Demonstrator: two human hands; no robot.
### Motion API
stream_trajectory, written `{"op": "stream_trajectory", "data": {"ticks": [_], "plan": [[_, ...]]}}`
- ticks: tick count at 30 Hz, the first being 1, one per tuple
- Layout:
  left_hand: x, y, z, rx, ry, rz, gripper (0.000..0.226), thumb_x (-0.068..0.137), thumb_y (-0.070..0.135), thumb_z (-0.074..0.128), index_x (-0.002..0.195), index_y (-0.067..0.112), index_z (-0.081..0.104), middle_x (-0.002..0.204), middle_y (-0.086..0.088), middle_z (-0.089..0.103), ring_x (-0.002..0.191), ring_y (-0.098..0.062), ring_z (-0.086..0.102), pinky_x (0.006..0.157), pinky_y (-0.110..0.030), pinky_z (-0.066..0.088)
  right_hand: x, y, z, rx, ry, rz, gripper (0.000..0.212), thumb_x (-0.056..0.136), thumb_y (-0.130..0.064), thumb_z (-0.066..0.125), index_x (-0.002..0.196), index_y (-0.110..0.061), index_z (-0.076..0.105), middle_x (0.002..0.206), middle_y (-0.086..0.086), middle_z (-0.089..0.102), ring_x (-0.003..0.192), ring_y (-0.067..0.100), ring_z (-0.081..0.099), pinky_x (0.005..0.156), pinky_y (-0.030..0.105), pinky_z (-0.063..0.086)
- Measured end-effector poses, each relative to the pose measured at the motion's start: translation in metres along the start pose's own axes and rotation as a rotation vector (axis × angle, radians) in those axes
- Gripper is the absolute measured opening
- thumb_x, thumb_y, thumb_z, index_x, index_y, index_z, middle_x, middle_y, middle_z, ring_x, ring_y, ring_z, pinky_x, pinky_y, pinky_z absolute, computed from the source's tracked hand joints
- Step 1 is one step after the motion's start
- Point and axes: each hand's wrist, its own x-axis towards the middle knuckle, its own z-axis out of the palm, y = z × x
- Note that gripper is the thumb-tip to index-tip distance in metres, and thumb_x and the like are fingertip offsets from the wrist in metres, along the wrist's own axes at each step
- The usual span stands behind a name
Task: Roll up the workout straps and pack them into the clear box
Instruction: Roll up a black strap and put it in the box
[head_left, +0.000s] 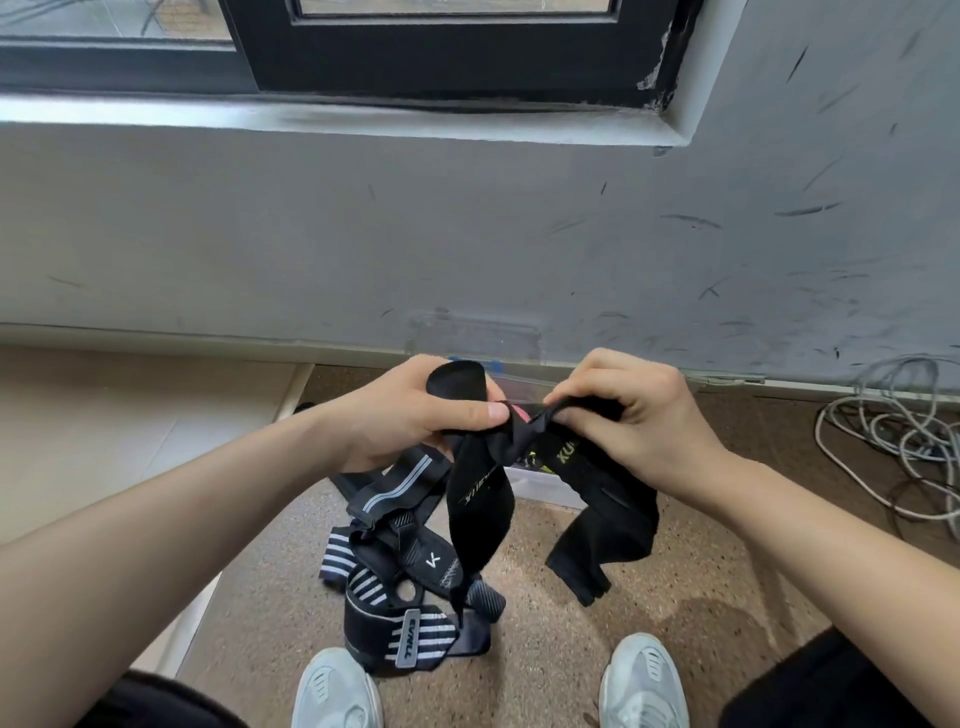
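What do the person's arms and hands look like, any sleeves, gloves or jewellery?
The left hand and right hand are bare: no gloves, rings or watch visible. The left forearm and right forearm are uncovered, no sleeve in view.

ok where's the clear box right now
Head view, centre: the clear box sits on the floor against the wall, mostly hidden behind the left hand, right hand and the strap they hold.

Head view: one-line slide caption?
Left hand and right hand grip a black strap above the strap pile on the floor, clear box behind.
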Motion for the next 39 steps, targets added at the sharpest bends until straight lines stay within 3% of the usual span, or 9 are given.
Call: {"op": "stream_trajectory", "data": {"ticks": [4, 7, 9, 11, 16, 23, 28, 32, 39], "plan": [[-0.001, 0.004, -0.008, -0.096, 0.176, -0.017, 0.014, 0.093, 0.01, 0.07, 0.08, 0.016, 0.07, 0.075, -0.002, 0.068, 0.068, -0.015, 0.065, 0.057, -0.026, 0.052, 0.006, 0.004, -0.012, 0.169, -0.327, 0.421, 0.014, 0.086, -0.011, 0.078, 0.077, -0.016, 0.068, 0.073, -0.009, 0.067, 0.068, 0.007, 0.06, 0.071, 0.031, 0.047], [0.0, 0.009, -0.004, -0.165, 0.142, -0.033, 0.012, 0.093, 0.008, 0.069, 0.082, 0.013, 0.069, 0.075, -0.003, 0.068, 0.067, -0.015, 0.066, 0.056, -0.025, 0.053, 0.006, -0.003, -0.01, 0.548, -0.477, 0.547, 0.009, 0.089, -0.003, 0.073, 0.089, -0.004, 0.064, 0.08, -0.003, 0.072, 0.079, 0.006, 0.065, 0.077, 0.027, 0.049], [0.001, 0.011, 0.002, -0.182, 0.086, -0.035, 0.011, 0.095, 0.007, 0.067, 0.085, 0.011, 0.069, 0.075, -0.003, 0.068, 0.067, -0.014, 0.067, 0.055, -0.023, 0.053, 0.005, -0.011, -0.003, 0.719, -0.446, 0.531, 0.018, 0.091, -0.008, 0.071, 0.107, -0.001, 0.064, 0.096, 0.017, 0.075, 0.091, 0.018, 0.071, 0.084, 0.03, 0.055], [0.0, 0.013, 0.006, -0.212, 0.07, -0.033, 0.009, 0.098, 0.008, 0.063, 0.094, 0.008, 0.071, 0.078, -0.003, 0.07, 0.067, -0.012, 0.067, 0.054, -0.021, 0.052, 0.004, -0.015, 0.005, 0.745, -0.341, 0.51, 0.022, 0.09, -0.016, 0.069, 0.105, 0.0, 0.066, 0.095, 0.025, 0.074, 0.086, 0.024, 0.07, 0.082, 0.035, 0.055], [-0.001, 0.018, -0.003, -0.328, 0.106, -0.037, 0.03, 0.105, 0.018, 0.053, 0.122, 0.001, 0.07, 0.109, -0.012, 0.078, 0.096, -0.017, 0.076, 0.072, -0.024, 0.06, 0.007, -0.007, 0.001, 0.826, -0.121, 0.572, 0.019, 0.086, -0.021, 0.067, 0.098, -0.007, 0.073, 0.092, 0.013, 0.075, 0.085, 0.022, 0.07, 0.079, 0.033, 0.056], [0.003, 0.024, -0.005, -0.478, 0.144, -0.02, 0.039, 0.092, 0.031, 0.059, 0.119, 0.006, 0.07, 0.108, -0.01, 0.077, 0.097, -0.02, 0.075, 0.088, -0.035, 0.063, 0.007, -0.015, 0.015, 1.002, -0.284, 0.574, 0.023, 0.089, -0.016, 0.069, 0.104, 0.001, 0.07, 0.094, 0.012, 0.074, 0.087, 0.022, 0.07, 0.081, 0.032, 0.057], [0.006, 0.02, -0.002, -0.562, 0.132, 0.043, 0.032, 0.091, 0.025, 0.062, 0.114, 0.004, 0.069, 0.11, -0.015, 0.074, 0.099, -0.024, 0.072, 0.087, -0.038, 0.063, 0.01, -0.015, 0.018, 0.91, -0.07, 0.597, 0.026, 0.084, -0.02, 0.069, 0.1, 0.0, 0.074, 0.093, 0.015, 0.076, 0.085, 0.022, 0.07, 0.078, 0.031, 0.057], [0.006, 0.01, 0.008, -0.424, 0.198, 0.063, 0.021, 0.099, 0.011, 0.061, 0.116, 0.004, 0.071, 0.116, -0.016, 0.076, 0.104, -0.025, 0.073, 0.093, -0.037, 0.06, 0.012, -0.016, 0.017, 0.888, 0.042, 0.582, 0.016, 0.093, -0.012, 0.065, 0.099, 0.0, 0.075, 0.092, 0.017, 0.076, 0.082, 0.021, 0.07, 0.074, 0.029, 0.058], [0.008, 0.02, 0.006, -0.374, 0.471, 0.049, 0.022, 0.108, 0.015, 0.051, 0.119, 0.006, 0.068, 0.09, -0.003, 0.076, 0.066, -0.01, 0.071, 0.046, -0.022, 0.053, 0.013, -0.013, 0.007, 0.885, 0.101, 0.603, 0.021, 0.095, -0.017, 0.062, 0.102, -0.001, 0.073, 0.09, 0.013, 0.076, 0.081, 0.019, 0.071, 0.071, 0.027, 0.058]]}}
